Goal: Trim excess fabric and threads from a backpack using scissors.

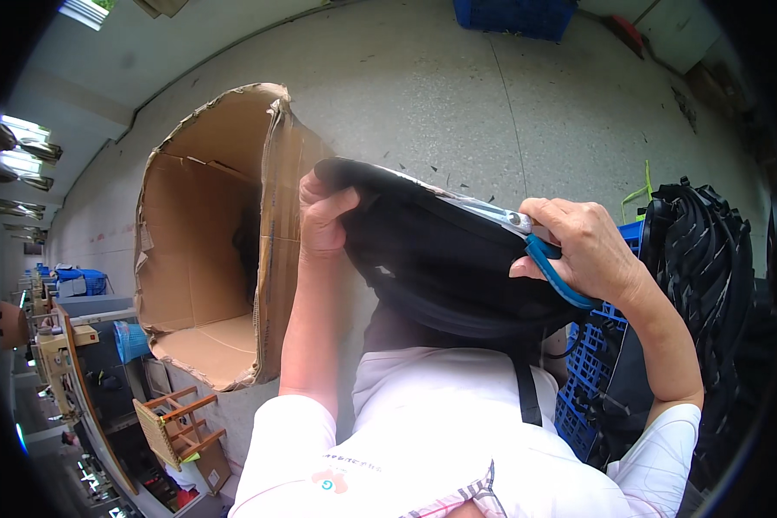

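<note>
Currently, the black fabric piece (440,263) is held in front of the torso (449,388), above the floor (414,86), between the open cardboard box (278,233) on the left and the blue crate (581,367) on the right. Grasp status is as follows. Left hand (321,220): clasped around the upper left corner of the fabric piece, thumb on the near face; the other fingers are largely hidden behind it. Right hand (594,246): wrapped around the scissors (537,250) at the blue handles, blades directed left along the pale upper edge of the fabric piece; whether the blades are parted cannot be determined. Handling characteristics (estimated): the fabric piece appears light, soft and pliable, liable to sag where unsupported, with low fragility and little tendency to slip. Recommended hold: pinch the upper edge near the corner, thumb flat on the near face, fingers clear of the blades, under light tension. Black items (699,246) of similar appearance are heaped at the crate
</note>
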A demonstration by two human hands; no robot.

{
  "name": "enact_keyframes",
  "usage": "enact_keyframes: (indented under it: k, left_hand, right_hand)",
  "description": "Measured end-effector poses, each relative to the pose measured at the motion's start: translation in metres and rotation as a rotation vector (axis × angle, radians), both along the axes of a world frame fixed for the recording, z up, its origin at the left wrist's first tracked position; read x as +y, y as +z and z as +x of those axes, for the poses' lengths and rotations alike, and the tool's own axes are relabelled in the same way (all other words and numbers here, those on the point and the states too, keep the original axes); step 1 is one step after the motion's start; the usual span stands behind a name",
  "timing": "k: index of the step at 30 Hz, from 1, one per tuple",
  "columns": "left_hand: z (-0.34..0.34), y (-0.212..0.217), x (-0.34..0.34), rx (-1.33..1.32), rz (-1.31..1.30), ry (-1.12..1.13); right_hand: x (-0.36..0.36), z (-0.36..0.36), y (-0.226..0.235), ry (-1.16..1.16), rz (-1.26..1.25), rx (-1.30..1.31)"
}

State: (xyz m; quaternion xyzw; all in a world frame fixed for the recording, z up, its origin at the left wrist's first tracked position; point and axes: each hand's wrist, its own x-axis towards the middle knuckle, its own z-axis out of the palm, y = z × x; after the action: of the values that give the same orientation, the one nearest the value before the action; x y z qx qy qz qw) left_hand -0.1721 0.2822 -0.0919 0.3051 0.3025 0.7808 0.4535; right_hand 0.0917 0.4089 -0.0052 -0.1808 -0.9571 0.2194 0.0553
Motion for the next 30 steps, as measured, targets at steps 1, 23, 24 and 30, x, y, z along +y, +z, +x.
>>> enact_keyframes:
  k: [1,23,24,30]
  left_hand:
    - [0.001,0.001,0.0,0.026,0.021,-0.046]
    - [0.005,-0.011,-0.002,0.047,-0.007,0.038]
    - [0.004,-0.013,-0.001,0.043,0.001,0.019]
    - [0.005,-0.004,-0.004,0.042,-0.052,0.03]
  right_hand:
    - [0.001,-0.001,-0.001,0.021,0.053,0.074]
    - [-0.009,-0.018,-0.017,0.073,0.076,0.215]
    - [-0.01,-0.017,-0.018,0.046,0.047,0.182]
    - [-0.006,-0.022,0.0,0.004,-0.106,0.116]
